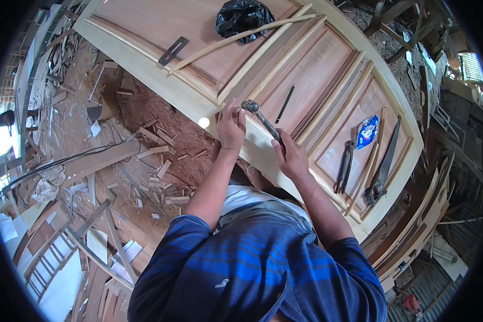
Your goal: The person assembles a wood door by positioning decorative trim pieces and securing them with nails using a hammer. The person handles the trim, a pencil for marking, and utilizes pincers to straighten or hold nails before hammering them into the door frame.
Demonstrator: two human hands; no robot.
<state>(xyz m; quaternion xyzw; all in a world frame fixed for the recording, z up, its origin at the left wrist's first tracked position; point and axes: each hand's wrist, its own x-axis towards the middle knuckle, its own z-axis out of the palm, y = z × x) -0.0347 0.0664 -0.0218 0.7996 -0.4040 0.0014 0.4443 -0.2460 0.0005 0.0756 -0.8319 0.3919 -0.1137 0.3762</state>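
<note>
A panelled wooden door (284,158) lies flat in front of me. My right hand (293,156) is closed around the dark handle of a hammer (264,122), whose rounded metal head hangs just above the door's near edge. Close to the hammer head is my left hand (232,127), its fingers pinched together over the frame; what they hold, if anything, is too small to make out. Beyond the hammer, a thin dark pencil-like stick (286,103) rests on the middle panel.
On the door's right end lie pincers (346,166), a blue packet (367,132), a wood strip (371,161) and a handsaw (385,163). Farther off are a black plastic bag (241,20), a long curved strip (236,38) and a slotted dark plate (174,51). Wood offcuts (163,169) litter the floor at left.
</note>
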